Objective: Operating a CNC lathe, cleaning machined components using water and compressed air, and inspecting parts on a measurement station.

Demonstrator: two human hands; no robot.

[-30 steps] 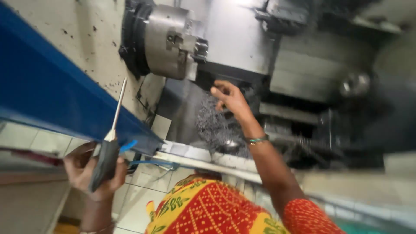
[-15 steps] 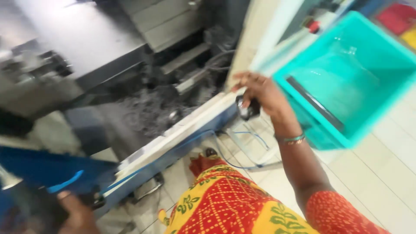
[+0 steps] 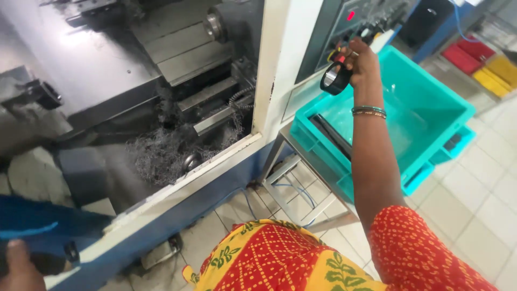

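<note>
- The lathe (image 3: pixel 161 81) fills the upper left and middle of the frame, its door open; a grey nest of metal shavings (image 3: pixel 161 153) lies in its bed, and nothing shows clamped where the camera looks.
- A turquoise bin (image 3: pixel 431 124) sits at the right of the frame on a grey metal stand (image 3: pixel 301 178), just beside the machine's white post. A long dark piece lies along the bin's near inner wall; the rest of the inside looks bare.
- The floor (image 3: pixel 484 215) in the lower right is pale square tile. Red and yellow trays (image 3: pixel 490 62) stand at the top right corner, well apart from the bin.
- The right hand (image 3: pixel 362 60), upper middle of the frame, is closed around a dark metal ring (image 3: pixel 335 78), held in the air over the bin's far left corner and below the machine's control panel (image 3: pixel 355 21).
- As I judge it, the ring is out of the machine and carried to the bin; setting it down is what remains.
- The left hand (image 3: pixel 19 267) shows only partly at the lower left corner, against a blue, blurred shape; I cannot tell whether it grips anything.
</note>
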